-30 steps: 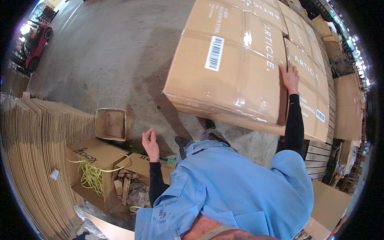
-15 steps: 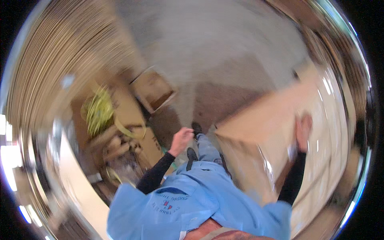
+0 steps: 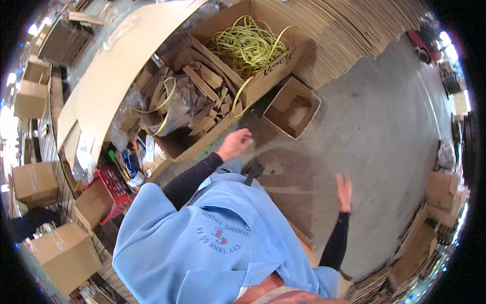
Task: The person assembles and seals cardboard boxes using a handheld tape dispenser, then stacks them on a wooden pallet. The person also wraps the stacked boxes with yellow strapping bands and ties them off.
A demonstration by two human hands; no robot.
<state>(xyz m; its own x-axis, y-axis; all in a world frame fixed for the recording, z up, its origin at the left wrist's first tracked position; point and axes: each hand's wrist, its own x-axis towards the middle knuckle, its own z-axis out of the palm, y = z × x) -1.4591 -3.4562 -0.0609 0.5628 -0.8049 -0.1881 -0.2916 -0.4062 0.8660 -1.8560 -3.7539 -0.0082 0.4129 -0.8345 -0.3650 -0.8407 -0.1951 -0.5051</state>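
Note:
My left hand (image 3: 234, 145) is curled, in front of my body and close to the edge of a long carton of scraps (image 3: 202, 144). Something small and dark shows at its fingertips, too unclear to name. Out to the right, over the grey floor, hangs my right hand (image 3: 345, 192), its fingers stretched and nothing in it. Just beyond the left hand a small open cardboard box (image 3: 307, 114) stands on the floor. Yellow strapping (image 3: 248, 45) lies tangled in a larger carton (image 3: 277, 72), and a loop of it droops over the side.
Stacked flat cardboard sheets (image 3: 349, 38) fill the far side. A large cardboard sheet (image 3: 119, 66) leans at the left, near a red plastic crate (image 3: 115, 188) and a closed carton (image 3: 63, 253). More cardboard (image 3: 416, 245) lies at the right, by the concrete floor (image 3: 385, 137).
My view has swung to the left, so the strapping carton and small box now appear farther right. My right hand, earlier over a pale cardboard surface, is now above the floor.

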